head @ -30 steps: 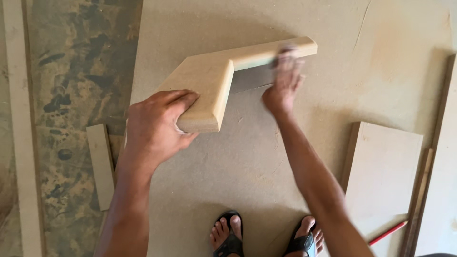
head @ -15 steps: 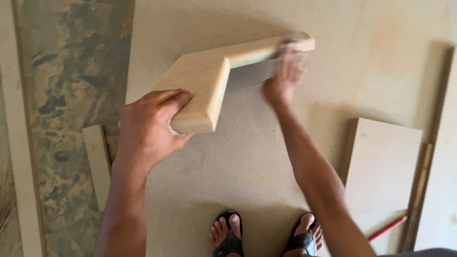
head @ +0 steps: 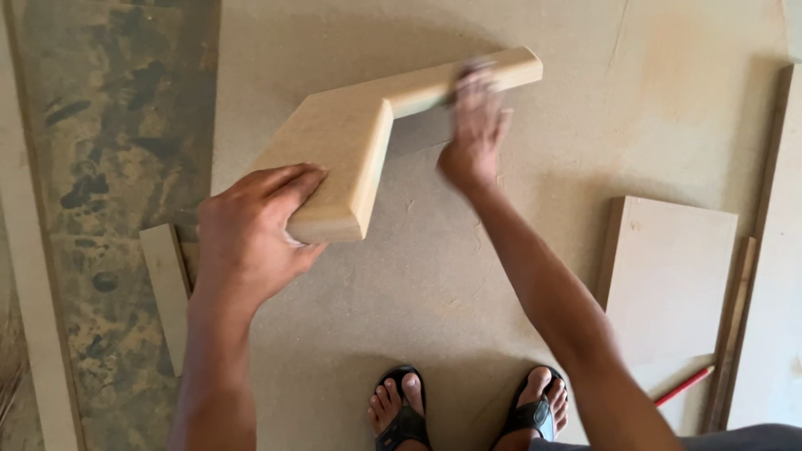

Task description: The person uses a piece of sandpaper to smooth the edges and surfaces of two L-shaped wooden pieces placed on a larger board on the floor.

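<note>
The pale L-shaped wooden piece with rounded edges (head: 351, 142) was held above the large tan fibreboard sheet (head: 518, 276), up and left of the frame's centre. Its broad leg ran down toward 7 o'clock; its narrow leg ran toward 2 o'clock.

The left hand (head: 251, 238) gripped the lower end of the broad leg, fingers curled over the top face and thumb tucked beneath the end. The grip was closed on the piece.

The right hand (head: 474, 129) was pressed against the side of the narrow leg, near its far end. It was blurred by motion. Its fingers lay close together against the edge; whether they pinched anything between them and the wood could not be determined.

At 6 o'clock from the piece, the person's two feet in black flip-flop sandals (head: 464, 409) stood on the sheet. At 4 o'clock lay a rectangular tan board panel (head: 672, 271), flat on the sheet. A red pencil (head: 683, 386) lay just off the panel's lower right corner. Thin wooden strips (head: 739, 326) lay alongside the panel's right edge.

At 8 o'clock, a short narrow wooden offcut (head: 165, 288) lay at the left edge of the sheet. Beyond it, at 9 o'clock, was mottled dark-stained floor (head: 109, 167), and a long pale batten (head: 33, 317) ran along the frame's left border.
</note>
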